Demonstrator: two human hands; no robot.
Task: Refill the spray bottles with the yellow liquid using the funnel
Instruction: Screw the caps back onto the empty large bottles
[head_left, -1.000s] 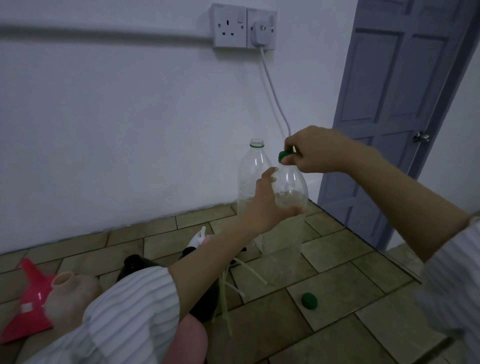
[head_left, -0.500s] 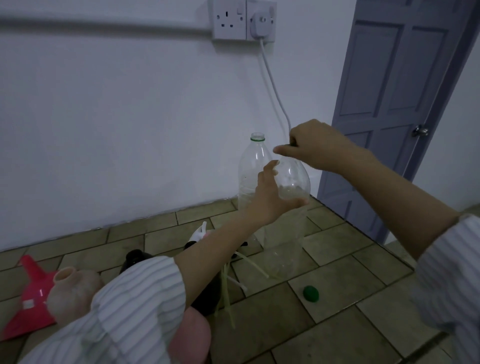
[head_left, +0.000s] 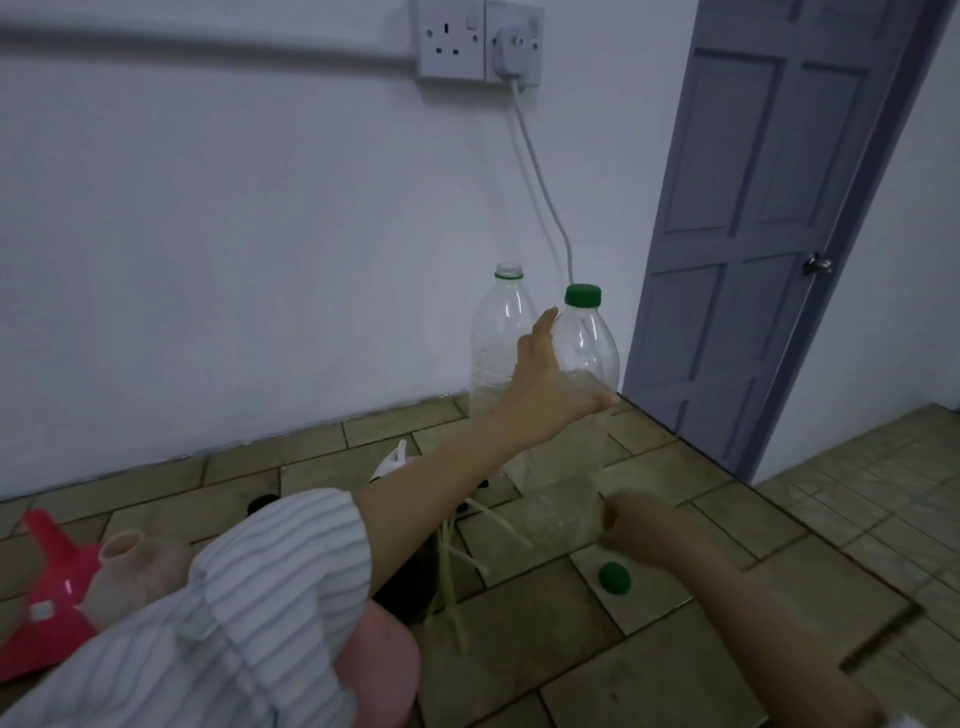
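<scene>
My left hand (head_left: 550, 384) grips the shoulder of a clear plastic bottle (head_left: 584, 364) that stands on the tiled floor with a green cap (head_left: 583, 295) on its neck. Behind it, against the wall, stands a second clear bottle (head_left: 498, 338) without a cap. My right hand (head_left: 636, 522) hangs low beside the held bottle's base, fingers loosely curled and holding nothing. A loose green cap (head_left: 615, 578) lies on the floor just below that hand. A red funnel (head_left: 49, 592) lies at the far left, next to a beige bottle (head_left: 140, 564) with an open neck.
White spray heads (head_left: 392, 462) with pale dip tubes (head_left: 452, 556) lie behind my left forearm, partly hidden. A grey door (head_left: 769, 223) is at the right. A cable (head_left: 540, 171) drops from the wall socket (head_left: 478, 41) to behind the bottles.
My right hand has left the bottle's neck, where the green cap now sits, and dropped down toward the loose cap on the floor. My left hand kept its grip on the bottle.
</scene>
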